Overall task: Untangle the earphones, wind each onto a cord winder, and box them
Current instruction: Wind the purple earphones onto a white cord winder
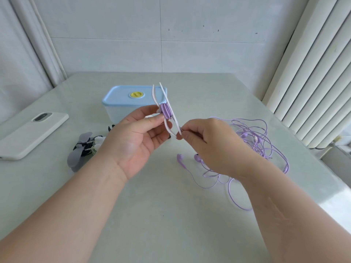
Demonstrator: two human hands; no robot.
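Note:
My left hand [140,133] holds a white cord winder [167,109] upright above the table, with purple cord wound around its middle. My right hand [205,137] pinches the winder's lower tip between thumb and forefinger. A tangle of purple earphones [254,141] lies on the table to the right, with two purple earbuds [190,158] near my right wrist. A grey winder wrapped with dark cord [83,149] lies to the left, partly hidden behind my left forearm. The box with a blue lid [129,97] stands closed behind my hands.
A white phone [32,133] lies face down at the left of the pale table [152,215]. A white radiator [313,82] stands at the right, close to the table's edge. A tiled wall is behind the table.

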